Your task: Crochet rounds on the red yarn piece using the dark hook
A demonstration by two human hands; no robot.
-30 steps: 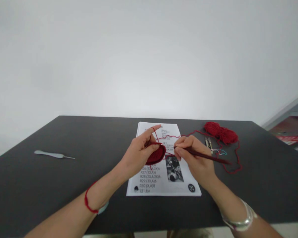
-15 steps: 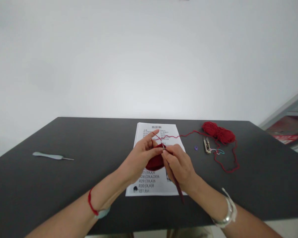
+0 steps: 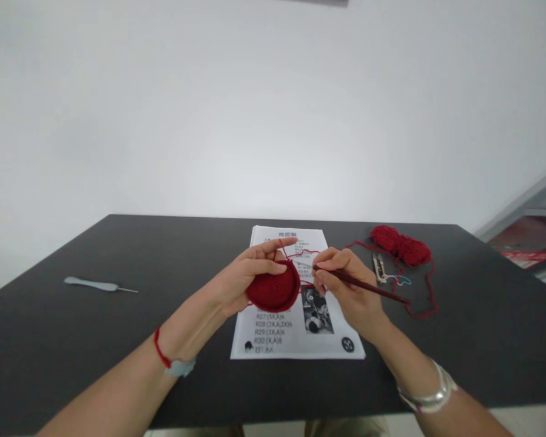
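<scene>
A round red crochet piece (image 3: 273, 290) is pinched at its upper left edge by my left hand (image 3: 243, 273), whose index finger stretches out with red yarn over it. My right hand (image 3: 348, 288) grips a crochet hook (image 3: 368, 284) with a dark red handle and a thin metal shaft. The hook's tip points left, close to the top right edge of the piece; whether it touches a stitch I cannot tell. Beneath both hands lie printed pattern sheets (image 3: 273, 340).
A red yarn skein (image 3: 401, 244) lies at the right, its strand running toward my hands. Beside it are thread snips (image 3: 379, 268) with a light cord. A second crochet hook (image 3: 93, 284) with a grey handle rests on the dark table (image 3: 164, 255) at the left.
My right hand has moved right with the hook, away from the crochet piece. The piece has turned so its round face shows. A small purple item right of the sheets is now out of sight.
</scene>
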